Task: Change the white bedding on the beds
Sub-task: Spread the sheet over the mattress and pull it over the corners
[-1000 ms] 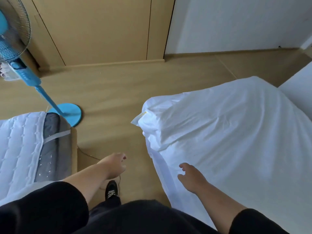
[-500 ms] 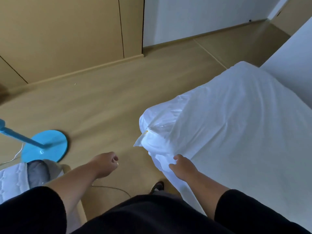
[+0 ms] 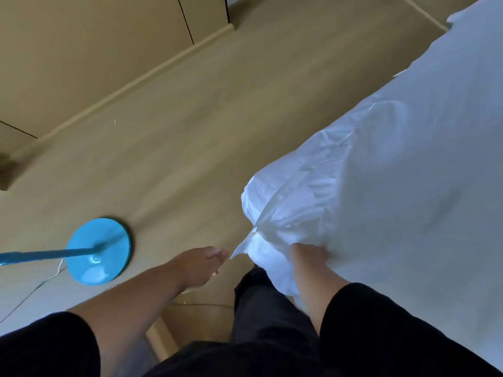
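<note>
Head view shows the white cotton-like bed sheet (image 3: pixel 394 172) lying over the bed and bunched into many wrinkles at the near corner of the bed, where a small pointed flap of the cloth sticks out toward the floor. I judge the sheet to be light, soft and limp: it will fold and slide easily, it cannot break, and it will not keep any shape when it is lifted. A good place to take it seems to be this gathered corner or the hem just under it, because there the cloth is already loose from the mattress.

On that corner rests the right hand (image 3: pixel 309 253), pressed into the wrinkled cloth; its fingers are hidden in the folds, so they seem to be curled on the sheet, but I cannot tell for certain whether they pinch it. Just beside the pointed flap, not touching it, is the left hand (image 3: pixel 200 263), with fingers loosely curled together and nothing in it.

Further out, away from the bed, the round blue base of a standing fan (image 3: pixel 99 250) stands on the light wooden floor (image 3: pixel 190 131), with its blue pole leaning to the left edge of the view.
</note>
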Action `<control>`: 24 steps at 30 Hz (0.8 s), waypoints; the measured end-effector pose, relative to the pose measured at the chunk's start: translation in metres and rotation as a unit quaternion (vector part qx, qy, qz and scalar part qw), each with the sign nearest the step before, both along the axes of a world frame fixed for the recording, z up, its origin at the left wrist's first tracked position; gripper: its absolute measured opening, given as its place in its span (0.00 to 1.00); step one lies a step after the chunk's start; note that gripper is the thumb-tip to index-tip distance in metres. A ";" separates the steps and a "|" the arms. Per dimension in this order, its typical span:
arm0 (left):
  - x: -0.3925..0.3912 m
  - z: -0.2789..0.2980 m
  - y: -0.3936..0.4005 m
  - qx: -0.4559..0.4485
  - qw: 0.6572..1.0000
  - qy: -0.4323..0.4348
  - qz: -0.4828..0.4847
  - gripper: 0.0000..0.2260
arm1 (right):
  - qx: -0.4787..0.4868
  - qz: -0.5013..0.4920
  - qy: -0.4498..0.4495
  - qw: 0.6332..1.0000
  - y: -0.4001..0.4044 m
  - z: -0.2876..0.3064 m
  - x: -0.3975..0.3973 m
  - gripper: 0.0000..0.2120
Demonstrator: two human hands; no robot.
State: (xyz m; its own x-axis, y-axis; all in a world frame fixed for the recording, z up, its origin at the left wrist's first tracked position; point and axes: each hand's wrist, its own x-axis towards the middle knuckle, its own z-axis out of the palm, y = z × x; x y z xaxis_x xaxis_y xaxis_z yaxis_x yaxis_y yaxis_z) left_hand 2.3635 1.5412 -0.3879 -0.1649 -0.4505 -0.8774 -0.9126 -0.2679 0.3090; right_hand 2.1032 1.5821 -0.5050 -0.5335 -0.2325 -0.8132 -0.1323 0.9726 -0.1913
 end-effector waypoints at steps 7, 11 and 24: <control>-0.065 -0.001 -0.082 0.015 0.999 0.016 -0.046 0.19 | -0.078 -0.172 -0.111 0.976 -0.029 0.053 -0.020 0.12; -0.115 0.002 -0.117 0.048 0.996 0.071 -0.001 0.23 | -0.214 -0.231 -0.339 0.887 -0.041 0.126 -0.057 0.06; -0.216 0.062 -0.201 0.062 0.974 0.215 -0.030 0.06 | -0.019 0.052 -0.060 0.997 -0.085 0.209 -0.024 0.17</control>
State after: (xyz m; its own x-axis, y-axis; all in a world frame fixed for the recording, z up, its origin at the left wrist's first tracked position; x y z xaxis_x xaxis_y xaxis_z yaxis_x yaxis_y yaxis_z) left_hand 2.1473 1.3402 -0.3260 -0.5522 -0.3236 -0.7683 -0.7209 -0.2775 0.6350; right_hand 2.0788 1.4975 -0.2959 -0.4036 -0.3132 -0.8596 -0.2054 0.9466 -0.2484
